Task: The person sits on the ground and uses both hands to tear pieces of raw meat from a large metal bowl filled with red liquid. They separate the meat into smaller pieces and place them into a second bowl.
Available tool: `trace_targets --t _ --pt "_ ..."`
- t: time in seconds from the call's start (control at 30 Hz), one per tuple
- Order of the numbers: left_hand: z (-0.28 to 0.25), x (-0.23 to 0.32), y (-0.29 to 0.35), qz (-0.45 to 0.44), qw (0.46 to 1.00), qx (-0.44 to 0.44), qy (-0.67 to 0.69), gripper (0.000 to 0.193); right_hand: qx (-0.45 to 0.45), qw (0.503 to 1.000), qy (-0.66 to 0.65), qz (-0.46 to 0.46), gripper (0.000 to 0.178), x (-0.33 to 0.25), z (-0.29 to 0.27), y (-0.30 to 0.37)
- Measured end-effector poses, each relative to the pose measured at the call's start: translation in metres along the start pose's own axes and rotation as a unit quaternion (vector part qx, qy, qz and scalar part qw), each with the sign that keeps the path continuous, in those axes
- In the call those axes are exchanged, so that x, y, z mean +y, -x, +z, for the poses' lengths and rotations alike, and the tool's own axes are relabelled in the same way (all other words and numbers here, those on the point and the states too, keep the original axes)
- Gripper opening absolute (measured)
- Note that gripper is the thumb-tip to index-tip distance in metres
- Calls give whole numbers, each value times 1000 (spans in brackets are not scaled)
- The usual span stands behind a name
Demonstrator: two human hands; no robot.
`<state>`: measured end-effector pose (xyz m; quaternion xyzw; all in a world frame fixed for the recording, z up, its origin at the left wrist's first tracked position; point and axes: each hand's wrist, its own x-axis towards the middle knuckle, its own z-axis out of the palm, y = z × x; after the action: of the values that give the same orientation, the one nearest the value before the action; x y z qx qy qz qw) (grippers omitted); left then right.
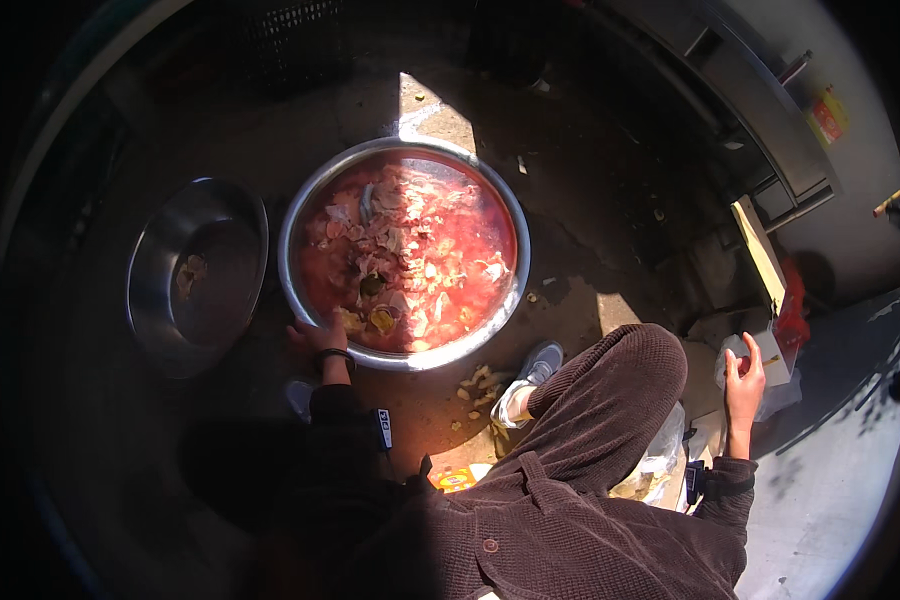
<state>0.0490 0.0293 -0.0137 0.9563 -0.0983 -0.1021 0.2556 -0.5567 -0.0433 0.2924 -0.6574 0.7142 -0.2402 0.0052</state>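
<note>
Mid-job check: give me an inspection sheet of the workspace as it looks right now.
Surface: dark, stained ground, partly sunlit.
Job's things: large metal basin of reddish water and pale meat pieces; smaller, nearly empty metal bowl to its left.
Clutter: pale scraps on the ground by the shoe; plastic bag.
Hands: left hand on the basin's near rim; right hand raised, apparently empty.
Cables: nothing seen.
Surroundings: metal cabinet at upper right; dark crate behind.
</note>
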Motion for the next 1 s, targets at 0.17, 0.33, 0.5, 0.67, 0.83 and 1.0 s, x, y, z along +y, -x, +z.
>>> trace_targets --t 0.17,0.33,0.5,0.67,0.83,1.0 --pt "-29 61 20 171 981 -14 90 74 -69 956 -271 -90 40 -178 8 -14" --pt "-40 53 0 25 999 -16 39 72 -245 919 -241 -193 41 -293 77 2" --pt "-13 51 5 149 986 -64 47 68 -331 866 -200 -316 44 -326 124 -21" --pt "7 81 -3 190 980 -65 1 66 -352 874 -135 -308 48 -322 176 -50" --pt "35 138 -38 291 945 -141 -52 72 -431 883 -94 -160 47 -297 237 -82" --pt "34 153 -99 320 947 -27 -35 67 -514 842 -47 -155 56 -283 283 -102"
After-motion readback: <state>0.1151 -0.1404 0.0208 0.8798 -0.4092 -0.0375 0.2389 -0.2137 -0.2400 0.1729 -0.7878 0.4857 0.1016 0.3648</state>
